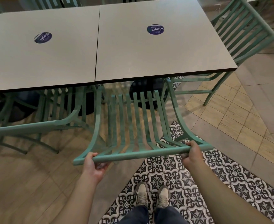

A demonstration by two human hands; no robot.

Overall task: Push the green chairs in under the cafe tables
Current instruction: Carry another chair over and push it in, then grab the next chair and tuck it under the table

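Note:
A green slatted metal chair [137, 126] stands right in front of me, its seat partly under the right grey cafe table [157, 50]. My left hand [92, 165] grips the left end of its top back rail, and my right hand [192, 153] grips the right end. A second green chair [36, 125] sits to the left, tucked under the left grey table [41, 62]. A third green chair [244, 31] stands at the right table's far side, turned at an angle.
Each tabletop carries a round blue sticker [155, 29]. Black table pedestals [147, 94] stand beneath. My shoes [152, 196] rest on patterned black-and-white tiles; wood-look floor lies left, beige tiles right. More green chairs [55, 2] line the far edge.

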